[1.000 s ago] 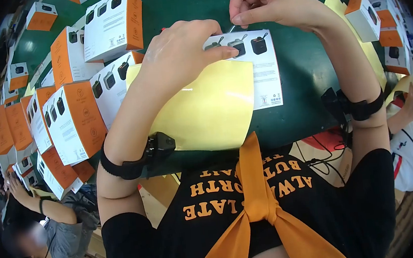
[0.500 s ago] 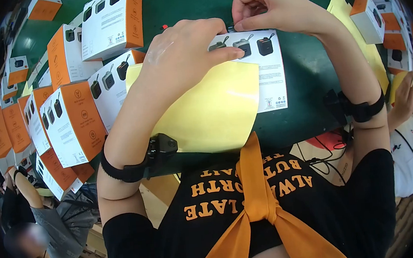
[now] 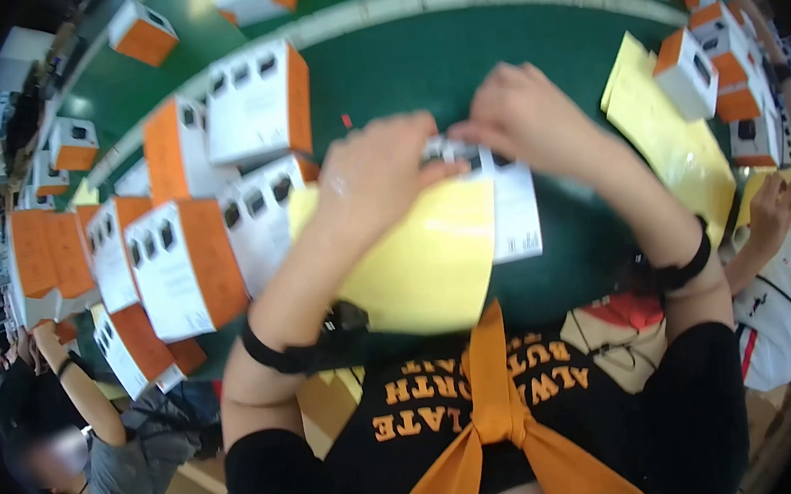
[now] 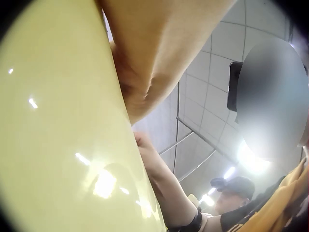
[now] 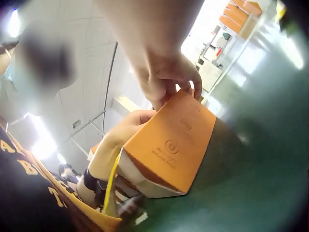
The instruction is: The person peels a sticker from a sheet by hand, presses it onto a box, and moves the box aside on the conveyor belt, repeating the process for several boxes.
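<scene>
My left hand (image 3: 369,169) grips a white and orange speaker box (image 3: 516,216), its thumb over the printed face and its fingers at the far edge. Under that palm a glossy yellow sheet (image 3: 407,265) covers much of the box. My right hand (image 3: 526,115) is beside the left fingertips, thumb and fingers pinching a small clear sticker at the box's far edge; the fingers largely hide it. In the right wrist view, curled fingers meet the top of the box's orange side (image 5: 174,145). The yellow sheet (image 4: 58,121) fills the left of the left wrist view.
Several similar boxes (image 3: 179,268) are grouped at the left, with a stack (image 3: 730,62) at the right. More yellow sheets (image 3: 671,144) lie on the green table (image 3: 379,77) near my right forearm. Other people sit on both sides.
The head view has tilted, so the table shows lower in it. My right hand has come from just beyond the box to its far edge, while the left keeps its grip.
</scene>
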Demonstrator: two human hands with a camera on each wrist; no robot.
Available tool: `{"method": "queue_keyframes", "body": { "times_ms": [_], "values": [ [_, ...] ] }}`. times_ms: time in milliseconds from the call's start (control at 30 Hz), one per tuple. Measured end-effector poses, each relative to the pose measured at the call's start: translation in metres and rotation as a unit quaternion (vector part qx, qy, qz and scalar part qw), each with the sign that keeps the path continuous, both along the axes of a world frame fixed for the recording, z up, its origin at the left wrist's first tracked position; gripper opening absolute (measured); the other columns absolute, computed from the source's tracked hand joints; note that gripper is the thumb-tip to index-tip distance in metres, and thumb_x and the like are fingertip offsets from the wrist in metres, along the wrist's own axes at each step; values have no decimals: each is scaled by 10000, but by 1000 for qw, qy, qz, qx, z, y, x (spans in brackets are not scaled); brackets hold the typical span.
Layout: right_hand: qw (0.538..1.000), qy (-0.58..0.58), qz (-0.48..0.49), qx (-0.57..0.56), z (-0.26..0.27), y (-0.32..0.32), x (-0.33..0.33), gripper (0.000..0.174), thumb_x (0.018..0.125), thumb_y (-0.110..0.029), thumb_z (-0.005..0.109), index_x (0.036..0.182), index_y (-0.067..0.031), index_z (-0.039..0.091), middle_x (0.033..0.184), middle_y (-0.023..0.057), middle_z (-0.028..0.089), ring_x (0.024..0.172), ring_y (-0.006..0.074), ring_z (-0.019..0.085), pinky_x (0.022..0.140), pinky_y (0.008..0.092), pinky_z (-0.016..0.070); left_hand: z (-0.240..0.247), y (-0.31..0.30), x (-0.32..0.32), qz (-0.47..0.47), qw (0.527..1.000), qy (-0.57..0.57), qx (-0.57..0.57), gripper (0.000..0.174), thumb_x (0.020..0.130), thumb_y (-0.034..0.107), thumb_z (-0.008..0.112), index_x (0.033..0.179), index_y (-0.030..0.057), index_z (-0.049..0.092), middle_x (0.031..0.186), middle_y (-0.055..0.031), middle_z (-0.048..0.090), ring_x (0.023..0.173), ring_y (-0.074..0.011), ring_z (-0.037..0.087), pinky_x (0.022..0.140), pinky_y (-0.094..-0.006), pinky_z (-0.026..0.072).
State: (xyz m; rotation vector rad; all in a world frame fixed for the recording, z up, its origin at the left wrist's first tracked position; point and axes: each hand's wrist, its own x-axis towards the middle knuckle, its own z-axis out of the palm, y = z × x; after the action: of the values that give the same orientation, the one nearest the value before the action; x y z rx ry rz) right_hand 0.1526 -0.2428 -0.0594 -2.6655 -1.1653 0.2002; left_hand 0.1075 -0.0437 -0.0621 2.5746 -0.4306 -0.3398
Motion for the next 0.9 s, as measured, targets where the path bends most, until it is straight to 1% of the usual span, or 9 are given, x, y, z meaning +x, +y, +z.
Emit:
{"method": "queue_keyframes", "body": {
  "times_ms": [100, 133, 233, 467, 600, 667, 733, 800, 900],
  "values": [
    [993, -26, 56, 98, 18, -6, -20, 492, 771, -354, 695, 1098, -5, 583, 1109, 153, 571, 1064, 310, 521, 927, 450, 390, 36, 13, -21, -6, 999, -33, 43, 408, 807, 352, 678, 1084, 78, 558, 1022, -118, 634, 910, -327, 618, 737, -410, 490],
    [986, -14, 109, 122, 22, -8, -31, 677, 726, -411, 720, 1220, 8, 520, 1214, 198, 523, 1101, 339, 508, 954, 472, 381, 42, 24, -29, -19, 987, -157, -42, 379, 798, 339, 682, 996, 62, 517, 885, -87, 636, 720, -305, 645, 596, -394, 496],
    [988, -74, 128, -53, 20, 7, -62, 1038, 584, -448, 783, 1393, 18, 329, 1292, 297, 396, 1178, 410, 434, 939, 587, 368, 71, 47, -50, 54, 976, -198, -74, 338, 783, 301, 716, 985, 68, 576, 855, -70, 664, 690, -271, 645, 573, -346, 495],
    [987, -140, -24, -80, 16, -23, 135, 999, 543, -351, 761, 1420, -151, 327, 1353, 258, 350, 1246, 421, 357, 1006, 533, 329, 75, 71, -81, 129, 971, -165, -117, 233, 779, 200, 738, 940, 64, 639, 785, -46, 662, 553, -197, 606, 508, -291, 467],
    [983, -13, -173, -62, 9, -47, 247, 1020, 569, -361, 772, 1448, -186, 286, 1452, 227, 276, 1354, 408, 247, 1045, 566, 296, 73, 75, -83, 144, 965, -175, -133, 191, 770, 78, 715, 950, 35, 668, 843, -53, 687, 466, -117, 505, 449, -240, 400],
    [921, -167, -230, -268, 25, -26, 262, 1005, 627, -359, 774, 1465, -193, 244, 1511, 183, 210, 1398, 376, 188, 1085, 554, 262, 69, 78, -80, 174, 947, -236, -129, 156, 774, 81, 718, 913, 28, 674, 831, -63, 683, 487, -129, 528, 460, -247, 408],
    [974, -173, -118, -85, 44, 5, 266, 959, 656, -263, 762, 1465, -190, 253, 1550, 86, 180, 1416, 349, 164, 1071, 607, 246, 73, 75, -75, 184, 944, -248, -115, 142, 786, 133, 727, 869, 47, 651, 734, -48, 656, 544, -183, 609, 465, -265, 448],
    [977, -200, -46, -62, 34, 29, 286, 960, 644, -201, 767, 1460, -190, 262, 1537, 31, 223, 1420, 330, 165, 1074, 616, 237, 72, 70, -71, 176, 948, -225, -140, 139, 794, 137, 723, 869, 44, 652, 722, -48, 653, 540, -179, 608, 473, -263, 455],
    [979, -166, -51, -105, 16, 49, 293, 871, 628, -154, 765, 1390, -128, 343, 1439, 103, 342, 1357, 358, 292, 1067, 591, 270, 71, 63, -69, 152, 955, -211, -141, 135, 798, 133, 721, 863, 38, 652, 734, -62, 654, 544, -182, 612, 481, -266, 464]
  ]
}}
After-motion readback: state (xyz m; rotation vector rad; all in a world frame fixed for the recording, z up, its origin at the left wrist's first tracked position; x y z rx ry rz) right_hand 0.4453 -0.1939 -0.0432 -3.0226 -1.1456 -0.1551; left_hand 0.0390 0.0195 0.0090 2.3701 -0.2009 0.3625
